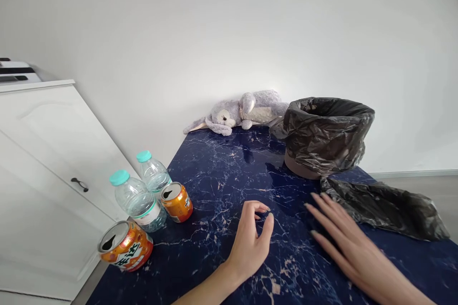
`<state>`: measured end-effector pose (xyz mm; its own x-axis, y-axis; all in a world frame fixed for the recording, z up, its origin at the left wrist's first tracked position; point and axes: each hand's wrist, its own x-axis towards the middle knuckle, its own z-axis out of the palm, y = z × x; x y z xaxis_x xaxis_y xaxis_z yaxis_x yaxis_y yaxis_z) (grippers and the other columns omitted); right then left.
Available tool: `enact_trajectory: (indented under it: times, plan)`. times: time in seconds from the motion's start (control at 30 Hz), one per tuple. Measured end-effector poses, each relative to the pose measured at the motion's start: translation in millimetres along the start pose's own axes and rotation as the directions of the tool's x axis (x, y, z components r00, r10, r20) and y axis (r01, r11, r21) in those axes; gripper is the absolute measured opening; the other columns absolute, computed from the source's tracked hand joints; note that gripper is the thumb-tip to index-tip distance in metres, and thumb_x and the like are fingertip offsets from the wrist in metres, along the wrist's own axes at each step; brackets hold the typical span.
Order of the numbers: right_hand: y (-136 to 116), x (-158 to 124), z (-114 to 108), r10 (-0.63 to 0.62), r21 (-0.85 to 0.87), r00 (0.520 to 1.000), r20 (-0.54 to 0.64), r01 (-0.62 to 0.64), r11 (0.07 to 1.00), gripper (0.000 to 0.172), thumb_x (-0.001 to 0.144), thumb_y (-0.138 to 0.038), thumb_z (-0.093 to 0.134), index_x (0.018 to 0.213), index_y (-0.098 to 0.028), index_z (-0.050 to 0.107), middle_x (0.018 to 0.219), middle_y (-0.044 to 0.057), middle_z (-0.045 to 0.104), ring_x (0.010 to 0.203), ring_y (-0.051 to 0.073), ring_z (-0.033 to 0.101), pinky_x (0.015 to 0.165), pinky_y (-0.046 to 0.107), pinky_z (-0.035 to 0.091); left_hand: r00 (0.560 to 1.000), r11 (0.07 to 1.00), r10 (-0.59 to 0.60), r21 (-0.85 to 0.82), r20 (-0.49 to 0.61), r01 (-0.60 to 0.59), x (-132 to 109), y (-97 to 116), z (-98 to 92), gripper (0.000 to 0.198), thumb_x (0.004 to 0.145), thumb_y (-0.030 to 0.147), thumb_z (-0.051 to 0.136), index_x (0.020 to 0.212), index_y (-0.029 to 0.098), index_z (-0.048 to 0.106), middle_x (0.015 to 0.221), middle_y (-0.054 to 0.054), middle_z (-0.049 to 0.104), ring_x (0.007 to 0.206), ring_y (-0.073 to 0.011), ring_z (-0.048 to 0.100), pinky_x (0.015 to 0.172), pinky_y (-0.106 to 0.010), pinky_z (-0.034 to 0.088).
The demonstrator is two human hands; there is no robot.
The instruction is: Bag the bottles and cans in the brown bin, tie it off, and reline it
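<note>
My left hand [249, 243] hovers over or rests on the dark blue marbled tabletop [229, 171]; its fingers are loosely curled, the thumb stands apart, and nothing is in it. Flat and stretched out, my right hand [341, 236] also holds nothing. Its fingertips are close to a crumpled black plastic bag [386, 207] lying on the table, though contact is unclear. Behind that bag stands a bin [304, 167] lined with a black bin bag [325, 138] folded over its rim. The inside of the bin is mostly hidden.
Along the left edge stand two orange drink cans [130, 250], opened, and two clear bottles [138, 200] with turquoise caps. A grey plush rabbit [246, 109] lies at the far edge against the wall [229, 24]. A white cabinet [53, 167] is at the left.
</note>
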<state>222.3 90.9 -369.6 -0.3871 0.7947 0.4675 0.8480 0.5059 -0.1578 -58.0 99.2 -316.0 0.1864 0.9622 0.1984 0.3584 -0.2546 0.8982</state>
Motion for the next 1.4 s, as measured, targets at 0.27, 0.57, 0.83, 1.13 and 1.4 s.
enact_trajectory:
  times: [0.27, 0.57, 0.83, 1.13, 1.4]
  plan:
    - [-51.0, 87.2, 39.5, -0.217, 0.213, 0.944, 0.247, 0.166, 0.963, 0.06, 0.115, -0.047, 0.036, 0.172, -0.031, 0.026, 0.178, 0.002, 0.022, 0.166, 0.027, 0.018, 0.135, 0.057, 0.025, 0.989, 0.988, 0.144, 0.066, -0.034, -0.141, 18.3, -9.2, -11.2, 0.016, 0.112, 0.038, 0.05, 0.121, 0.026, 0.057, 0.126, -0.008, 0.064, 0.123, -0.0253, 0.062, 0.109, -0.048, 0.05]
    - [-44.7, 138.4, 71.6, -0.161, 0.233, 0.966, 0.204, 0.112, 0.966, 0.054, 0.115, -0.043, 0.034, 0.164, -0.023, 0.045, 0.174, 0.004, 0.035, 0.164, 0.025, 0.028, 0.134, 0.056, 0.029, 1.0, 0.986, 0.0, 0.164, 0.002, 0.0, 29.1, -23.0, -25.3, 0.031, 0.11, 0.041, 0.051, 0.139, 0.03, 0.053, 0.158, -0.01, 0.058, 0.145, -0.0301, 0.056, 0.122, -0.058, 0.046]
    - [-45.1, 135.0, 70.8, -0.16, 0.242, 0.97, 0.181, 0.114, 0.963, 0.053, 0.115, -0.039, 0.037, 0.164, -0.021, 0.046, 0.172, 0.005, 0.038, 0.163, 0.024, 0.03, 0.135, 0.054, 0.028, 0.982, 0.902, 0.141, 0.392, 0.125, -0.179, 18.3, -25.1, -21.8, 0.043, 0.105, 0.026, 0.057, 0.146, 0.027, 0.046, 0.167, -0.016, 0.048, 0.156, -0.0331, 0.046, 0.124, -0.061, 0.047]
    - [-43.9, 134.0, 71.6, -0.165, 0.256, 0.972, 0.169, 0.118, 0.959, 0.054, 0.112, -0.033, 0.041, 0.164, -0.02, 0.044, 0.172, 0.006, 0.039, 0.162, 0.025, 0.031, 0.135, 0.055, 0.029, 0.947, 0.789, 0.216, 0.528, 0.238, -0.313, 12.4, -21.7, -19.0, 0.054, 0.107, 0.026, 0.055, 0.156, 0.026, 0.034, 0.174, -0.021, 0.035, 0.161, -0.0378, 0.035, 0.122, -0.064, 0.049]
    - [-44.4, 134.0, 70.4, -0.161, 0.256, 0.971, 0.175, 0.113, 0.96, 0.053, 0.113, -0.034, 0.039, 0.165, -0.022, 0.044, 0.172, 0.005, 0.039, 0.162, 0.024, 0.03, 0.135, 0.054, 0.03, 0.947, 0.787, 0.222, 0.531, 0.231, -0.314, 12.7, -23.0, -18.7, 0.054, 0.107, 0.026, 0.055, 0.157, 0.027, 0.034, 0.174, -0.02, 0.036, 0.16, -0.0383, 0.036, 0.121, -0.064, 0.049]
